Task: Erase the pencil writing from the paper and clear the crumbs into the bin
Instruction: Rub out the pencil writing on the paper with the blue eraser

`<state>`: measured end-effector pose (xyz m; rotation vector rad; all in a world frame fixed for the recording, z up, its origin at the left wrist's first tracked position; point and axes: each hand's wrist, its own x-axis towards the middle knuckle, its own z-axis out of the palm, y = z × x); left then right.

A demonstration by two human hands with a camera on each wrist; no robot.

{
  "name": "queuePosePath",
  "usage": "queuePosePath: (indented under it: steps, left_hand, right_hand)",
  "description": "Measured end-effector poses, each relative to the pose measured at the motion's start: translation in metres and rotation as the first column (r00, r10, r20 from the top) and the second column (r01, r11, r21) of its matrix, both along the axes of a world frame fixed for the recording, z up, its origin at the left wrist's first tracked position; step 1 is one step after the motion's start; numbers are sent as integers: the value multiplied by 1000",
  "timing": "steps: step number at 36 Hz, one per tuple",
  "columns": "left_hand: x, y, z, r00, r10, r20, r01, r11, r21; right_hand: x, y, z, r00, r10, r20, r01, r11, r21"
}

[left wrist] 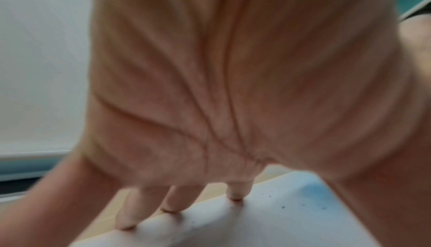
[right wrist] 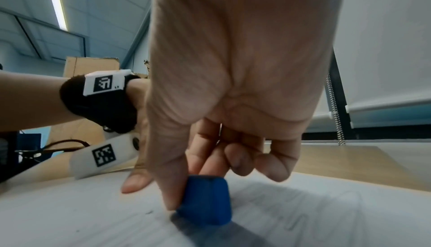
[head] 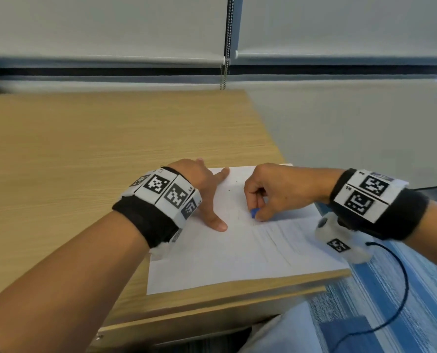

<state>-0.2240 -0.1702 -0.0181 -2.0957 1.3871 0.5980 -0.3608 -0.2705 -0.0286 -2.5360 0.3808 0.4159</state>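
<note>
Fingers (right wrist: 210, 160) and thumb of the right hand (head: 278, 189) pinch a blue eraser (right wrist: 205, 201), its lower end pressed on the white paper (head: 212, 258). The left hand (head: 202, 189) lies spread, straight fingertips (left wrist: 236, 193) holding the sheet flat on the wooden desk (head: 110, 138). Dark crumbs (head: 240, 212) dot the paper between both hands.

The head camera looks down from above at the paper (head: 237, 250) toward six o'clock. Both wrist cameras sit close under the palms, facing fingertips, sharing that sheet.
</note>
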Motion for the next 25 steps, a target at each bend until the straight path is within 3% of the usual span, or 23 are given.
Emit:
queuePosePath:
  steps: [4, 10, 16, 20, 25]
  left_hand:
    - [0, 5, -2, 999, -40, 7, 40, 999, -24]
    - [-17, 24, 0, 967, -252, -50, 244, 962, -122]
    - [-28, 32, -16, 966, -249, -72, 243, 967, -83]
    - [-27, 31, -14, 964, -257, -66, 251, 964, -87]
    - [-28, 29, -15, 967, -246, -70, 242, 968, -69]
  right_hand:
    - [-2, -2, 2, 999, -50, 18, 50, 998, 38]
    - [-3, 0, 1, 998, -55, 29, 53, 997, 56]
    - [-8, 8, -1, 998, -1, 61, 1, 1000, 2]
    - [-14, 21, 1, 989, 135, -56, -130, 988, 81]
    - [-7, 8, 4, 1000, 15, 21, -17, 997, 72]
